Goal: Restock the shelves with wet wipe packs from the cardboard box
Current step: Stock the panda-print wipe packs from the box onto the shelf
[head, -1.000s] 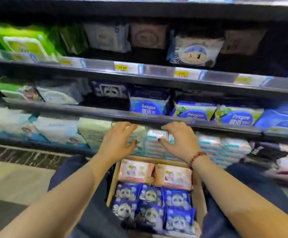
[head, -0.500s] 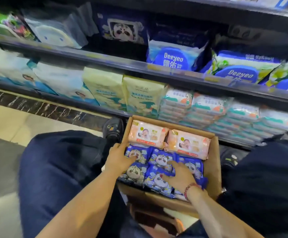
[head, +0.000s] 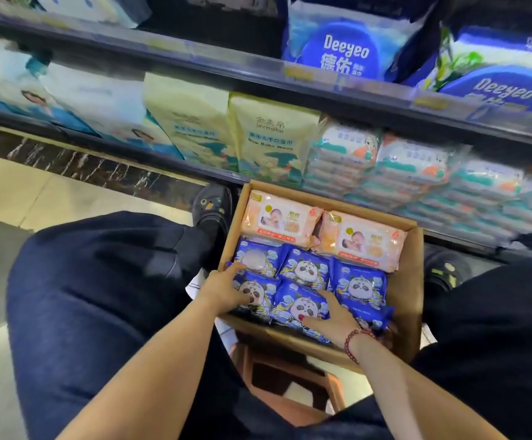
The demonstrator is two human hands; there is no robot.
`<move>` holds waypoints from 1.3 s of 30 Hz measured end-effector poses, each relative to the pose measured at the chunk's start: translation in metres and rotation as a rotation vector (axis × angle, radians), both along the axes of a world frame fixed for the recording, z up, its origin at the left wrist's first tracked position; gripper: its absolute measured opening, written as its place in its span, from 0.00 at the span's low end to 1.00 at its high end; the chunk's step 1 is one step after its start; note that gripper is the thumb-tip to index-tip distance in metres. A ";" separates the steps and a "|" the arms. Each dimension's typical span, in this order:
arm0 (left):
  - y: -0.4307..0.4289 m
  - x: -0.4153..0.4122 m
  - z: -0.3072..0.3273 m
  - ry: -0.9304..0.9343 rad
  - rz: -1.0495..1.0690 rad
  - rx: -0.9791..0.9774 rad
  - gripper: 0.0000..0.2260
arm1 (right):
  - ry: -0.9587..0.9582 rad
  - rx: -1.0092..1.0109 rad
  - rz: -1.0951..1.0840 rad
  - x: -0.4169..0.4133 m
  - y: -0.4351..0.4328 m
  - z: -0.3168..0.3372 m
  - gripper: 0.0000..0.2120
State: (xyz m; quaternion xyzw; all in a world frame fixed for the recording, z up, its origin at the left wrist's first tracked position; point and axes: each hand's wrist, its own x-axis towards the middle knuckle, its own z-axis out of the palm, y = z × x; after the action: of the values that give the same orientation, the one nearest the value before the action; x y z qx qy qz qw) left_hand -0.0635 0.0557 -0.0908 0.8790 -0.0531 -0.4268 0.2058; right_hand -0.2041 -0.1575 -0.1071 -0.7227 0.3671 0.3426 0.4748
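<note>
A cardboard box (head: 408,281) is set open on the floor (head: 36,192) against the bottom shelf (head: 77,134), between two knees in dark trousers (head: 99,281). Two pink packs (head: 279,219) are laid flat, side by side, along its far wall. The rest of the box is filled with blue panda packs (head: 306,268), arranged in a far row of three and a near row, all face up and touching.

The left hand (head: 223,287) is placed on the near-left blue pack, by the box's left wall; its fingers (head: 241,267) are held straight and slightly apart, with the thumb laid across the pack's face. The right hand (head: 337,315), marked by a red bead bracelet (head: 358,339), is rested on the near-middle pack. Its thumb and forefinger are spread wide on the wrapper, but the other fingers are hidden, so a grip cannot be told.

The bottom shelf is stocked with white-and-blue packs (head: 99,106), two upright cream packs (head: 268,138) and stacks of thin white packs (head: 411,173). Blue Deeyeo packs (head: 344,49) are stood on the shelf above (head: 195,63). A brown stool (head: 290,404) is seen below the box's near wall.
</note>
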 end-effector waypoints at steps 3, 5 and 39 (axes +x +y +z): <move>-0.004 -0.007 -0.005 0.075 0.011 -0.008 0.37 | -0.005 0.053 -0.016 0.002 0.001 -0.002 0.38; -0.005 -0.009 -0.010 0.050 0.002 0.021 0.37 | -0.017 0.072 -0.029 0.002 0.001 -0.004 0.37; -0.040 0.021 0.100 -0.191 0.201 -0.734 0.16 | -0.785 0.112 -0.318 0.036 -0.047 0.114 0.21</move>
State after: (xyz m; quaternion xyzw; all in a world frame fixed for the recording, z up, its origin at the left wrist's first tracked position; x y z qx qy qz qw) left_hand -0.0428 0.0158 0.0090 0.7835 -0.1350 -0.2733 0.5415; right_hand -0.1677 -0.2049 0.0069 -0.7059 0.2462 -0.0163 0.6639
